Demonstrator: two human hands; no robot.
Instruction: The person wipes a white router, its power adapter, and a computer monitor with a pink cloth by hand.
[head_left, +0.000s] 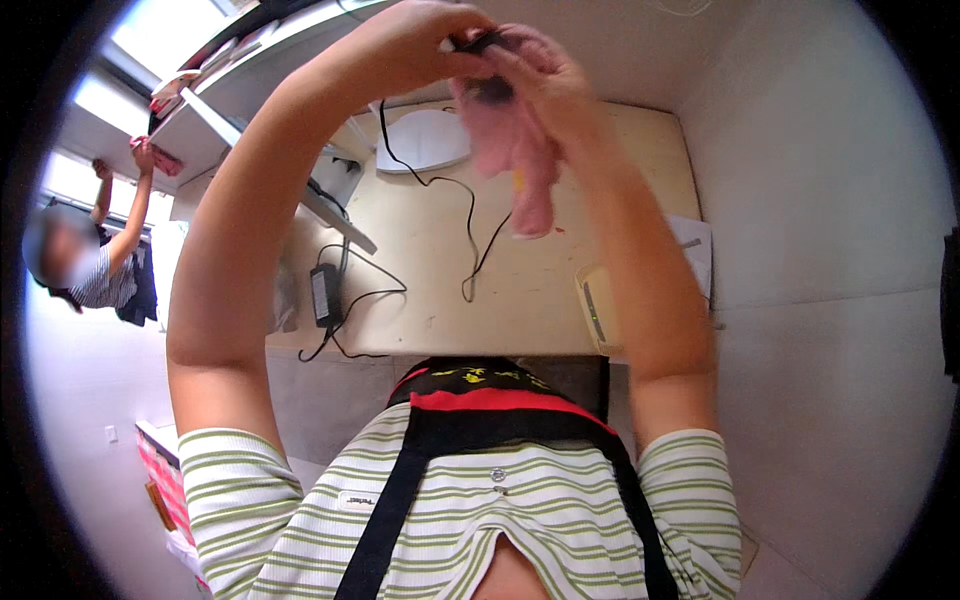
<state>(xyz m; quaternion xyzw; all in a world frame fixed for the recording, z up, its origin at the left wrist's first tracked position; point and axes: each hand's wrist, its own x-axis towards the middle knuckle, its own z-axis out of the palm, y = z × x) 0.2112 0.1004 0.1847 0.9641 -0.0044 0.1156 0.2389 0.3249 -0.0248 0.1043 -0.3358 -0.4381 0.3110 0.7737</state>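
Observation:
A pink cloth item hangs high over the wooden table, with a yellow mark and dark patches on it. My left hand pinches a small dark piece at its upper edge, a small white thing close to the fingertips. At the upper right of the cloth, my right hand has its fingers closed on the pink fabric. Blur and the fingers hide how the dark piece meets the cloth. Below its hanging end, a black cable lies on the tabletop.
A white rounded object sits at the table's far side. A black power adapter is at left, a cream device with a green light at right, beside white paper. Shelves and another person, possibly a reflection, appear far left.

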